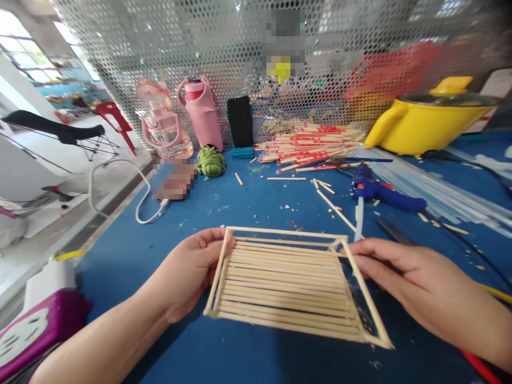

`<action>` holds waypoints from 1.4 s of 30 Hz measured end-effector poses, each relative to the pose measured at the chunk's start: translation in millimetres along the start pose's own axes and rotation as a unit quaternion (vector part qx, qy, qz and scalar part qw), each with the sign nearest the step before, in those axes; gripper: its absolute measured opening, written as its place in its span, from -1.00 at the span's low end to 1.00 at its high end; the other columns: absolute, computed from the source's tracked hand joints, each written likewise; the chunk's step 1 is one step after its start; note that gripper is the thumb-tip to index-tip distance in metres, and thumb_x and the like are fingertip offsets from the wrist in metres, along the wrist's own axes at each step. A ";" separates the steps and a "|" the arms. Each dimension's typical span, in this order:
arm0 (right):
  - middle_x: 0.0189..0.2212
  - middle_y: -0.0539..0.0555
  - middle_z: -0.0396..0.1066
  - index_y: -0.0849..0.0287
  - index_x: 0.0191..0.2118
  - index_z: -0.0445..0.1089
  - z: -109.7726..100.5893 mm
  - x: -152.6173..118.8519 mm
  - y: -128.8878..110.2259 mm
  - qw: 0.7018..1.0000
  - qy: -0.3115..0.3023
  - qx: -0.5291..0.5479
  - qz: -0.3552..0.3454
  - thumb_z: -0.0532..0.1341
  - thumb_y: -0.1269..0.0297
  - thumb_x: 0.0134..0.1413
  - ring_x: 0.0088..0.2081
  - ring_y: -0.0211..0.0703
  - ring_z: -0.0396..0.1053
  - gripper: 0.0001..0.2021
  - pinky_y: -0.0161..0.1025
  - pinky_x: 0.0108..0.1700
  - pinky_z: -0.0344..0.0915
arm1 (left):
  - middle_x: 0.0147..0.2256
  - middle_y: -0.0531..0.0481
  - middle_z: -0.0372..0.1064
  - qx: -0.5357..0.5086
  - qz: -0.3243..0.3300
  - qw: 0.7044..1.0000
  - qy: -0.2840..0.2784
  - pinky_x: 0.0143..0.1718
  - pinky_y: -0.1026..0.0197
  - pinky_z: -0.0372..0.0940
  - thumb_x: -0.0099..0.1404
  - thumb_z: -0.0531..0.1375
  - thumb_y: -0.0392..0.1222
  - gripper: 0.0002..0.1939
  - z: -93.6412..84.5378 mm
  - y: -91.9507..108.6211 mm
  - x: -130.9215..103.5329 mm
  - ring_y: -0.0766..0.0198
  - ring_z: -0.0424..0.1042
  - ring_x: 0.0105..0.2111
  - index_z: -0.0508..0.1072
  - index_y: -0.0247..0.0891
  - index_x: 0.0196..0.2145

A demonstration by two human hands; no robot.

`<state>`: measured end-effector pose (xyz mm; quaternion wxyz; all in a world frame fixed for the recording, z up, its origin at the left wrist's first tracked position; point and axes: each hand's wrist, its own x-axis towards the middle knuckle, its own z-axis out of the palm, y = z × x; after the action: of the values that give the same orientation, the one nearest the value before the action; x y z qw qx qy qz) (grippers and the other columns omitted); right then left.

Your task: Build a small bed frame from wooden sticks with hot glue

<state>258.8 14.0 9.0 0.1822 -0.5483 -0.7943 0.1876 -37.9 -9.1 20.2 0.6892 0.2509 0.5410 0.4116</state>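
Observation:
A tray-like frame of pale wooden sticks (288, 288), with slats laid side by side and a raised stick rim, is held above the blue table. My left hand (196, 266) grips its far left corner, the fingertips partly behind the sticks. At the far right corner, my right hand (392, 272) pinches the frame between thumb and fingers. A blue glue gun (384, 194) lies beyond my right hand, a whitish glue stick (359, 218) extending from it toward the frame.
Red-marked sticks (312, 144) are heaped at the back near a yellow pot (432, 125). Green yarn (211, 161), a pink bottle (203, 114) and a phone on a stand (240, 122) stand left of them. Loose sticks and scraps dot the blue table (180, 213). Scissor-like blades (394, 232) lie by my right hand.

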 end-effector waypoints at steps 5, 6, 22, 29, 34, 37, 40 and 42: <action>-0.32 0.00 0.52 0.05 -0.26 0.46 -2.2 0.0 -9.5 0.999 0.004 0.029 -0.028 0.09 0.15 0.14 -0.30 -0.18 0.46 -0.78 -0.32 -0.27 0.35 | -0.44 -0.04 0.45 0.020 -0.018 0.999 0.026 -0.48 0.25 0.39 0.14 0.26 -0.21 -0.84 1.1 0.6 -0.6 0.26 0.46 -0.50 0.37 -0.28 -0.33; -0.32 0.00 0.52 0.06 -0.27 0.46 -2.4 0.1 -10.9 0.999 0.010 0.033 -0.036 0.10 0.17 0.13 -0.30 -0.18 0.46 -0.79 -0.33 -0.26 0.35 | -0.45 -0.03 0.44 0.021 -0.021 0.999 0.029 -0.49 0.24 0.39 0.14 0.25 -0.22 -0.85 1.7 1.1 -0.9 0.26 0.46 -0.51 0.36 -0.27 -0.33; -0.39 0.01 0.49 0.13 -0.36 0.47 2.2 0.0 -19.6 0.989 0.079 0.023 -0.124 0.11 0.35 0.13 -0.36 -0.25 0.44 -0.82 -0.39 -0.30 0.31 | -0.39 -0.09 0.49 0.030 -0.021 0.998 0.043 -0.52 0.13 0.43 0.12 0.25 -0.32 -0.66 9.2 2.1 -4.1 0.14 0.50 -0.52 0.36 -0.25 -0.12; -0.34 0.01 0.52 0.11 -0.32 0.47 -2.3 0.4 -16.1 0.989 0.093 0.005 -0.111 0.12 0.31 0.13 -0.31 -0.21 0.45 -0.83 -0.34 -0.24 0.33 | -0.36 -0.12 0.50 0.042 0.006 0.998 0.045 -0.53 0.15 0.43 0.15 0.22 -0.31 -0.69 2.7 3.8 -3.6 0.11 0.52 -0.48 0.34 -0.26 -0.12; -0.32 -0.02 0.52 0.07 -0.35 0.48 -34.9 -6.0 -11.3 0.993 0.074 -0.057 -0.071 0.10 0.26 0.14 -0.29 -0.15 0.46 -0.81 -0.25 -0.22 0.34 | -0.37 -0.14 0.51 0.040 0.067 0.995 0.054 -0.47 0.15 0.45 0.16 0.21 -0.35 -0.78 -7.6 8.7 4.9 0.13 0.53 -0.45 0.37 -0.31 -0.19; -0.31 -0.01 0.53 0.04 -0.37 0.47 -69.1 -23.3 -1.0 0.991 0.080 -0.107 -0.029 0.09 0.20 0.14 -0.27 -0.06 0.46 -0.79 -0.17 -0.22 0.34 | -0.40 -0.14 0.51 0.051 0.102 0.992 0.060 -0.49 0.20 0.44 0.14 0.21 -0.37 -0.79 -16.8 13.4 11.4 0.16 0.52 -0.48 0.39 -0.35 -0.22; -0.28 0.06 0.53 0.06 -0.36 0.46 -101.1 -55.0 11.7 0.979 0.133 -0.150 0.026 0.09 0.15 0.11 -0.24 0.03 0.46 -0.78 -0.10 -0.22 0.33 | -0.50 -0.05 0.50 0.153 0.149 0.974 0.071 -0.55 0.32 0.38 0.11 0.22 -0.40 -0.79 -29.0 24.8 2.7 0.24 0.49 -0.56 0.42 -0.35 -0.25; -0.28 0.09 0.53 0.07 -0.35 0.46 -111.7 -80.2 13.7 0.969 0.175 -0.167 0.044 0.09 0.11 0.10 -0.26 0.06 0.45 -0.76 -0.07 -0.24 0.33 | -0.58 0.07 0.45 0.262 0.213 0.933 0.123 -0.64 0.43 0.29 0.12 0.19 -0.40 -0.86 -31.1 31.7 -18.9 0.31 0.46 -0.60 0.45 -0.26 -0.32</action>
<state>351.8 -45.9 91.8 0.2161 -0.6298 -0.7451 -0.0388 -78.3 -11.0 46.5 0.4233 0.4790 0.6443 0.4197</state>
